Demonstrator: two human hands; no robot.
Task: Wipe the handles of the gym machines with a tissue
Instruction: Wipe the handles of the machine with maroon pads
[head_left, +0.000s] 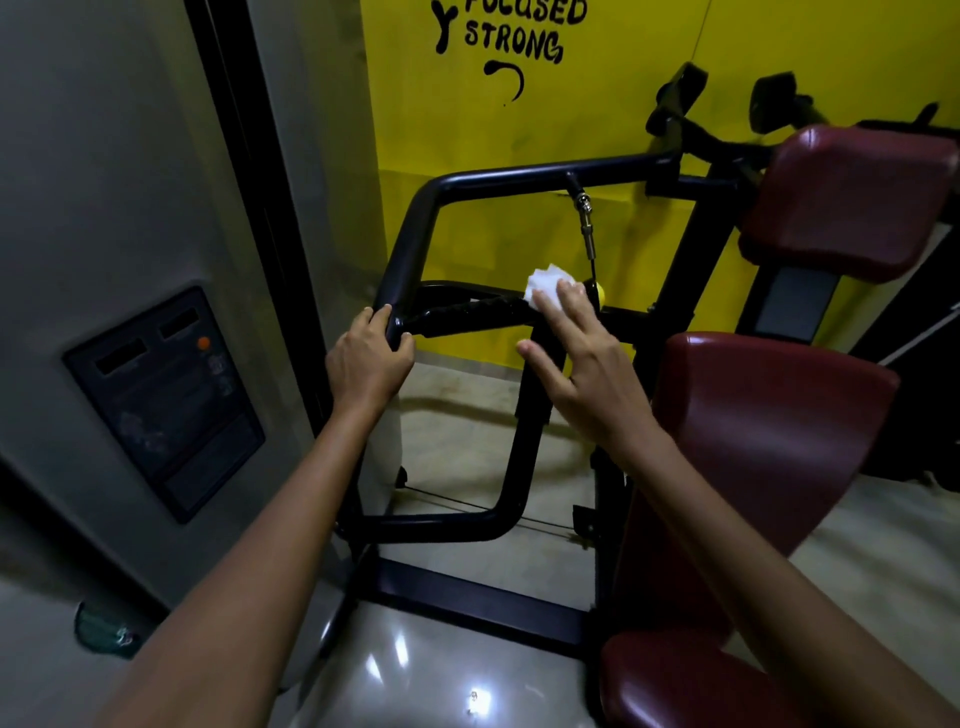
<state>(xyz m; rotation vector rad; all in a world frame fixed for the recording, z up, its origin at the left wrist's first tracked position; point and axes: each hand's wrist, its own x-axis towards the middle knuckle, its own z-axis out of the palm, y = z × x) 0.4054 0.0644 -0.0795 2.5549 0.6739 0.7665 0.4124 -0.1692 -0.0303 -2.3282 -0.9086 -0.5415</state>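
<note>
Straight right fingers (569, 306) press crumpled white tissue (548, 286) on ribbed black handle (467, 312).

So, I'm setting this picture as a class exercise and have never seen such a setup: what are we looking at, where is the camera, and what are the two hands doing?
The single picture comes from a camera worn on a person's head, looking forward and down along both bare arms. In front stands a black gym machine frame against a yellow wall, with dark red pads on the right. The left hand grips the bend of the frame where a ribbed handle joins it. The right hand, fingers straight, presses a white tissue onto the far end of that handle. On the left, a grey wall carries a dark panel.
</note>
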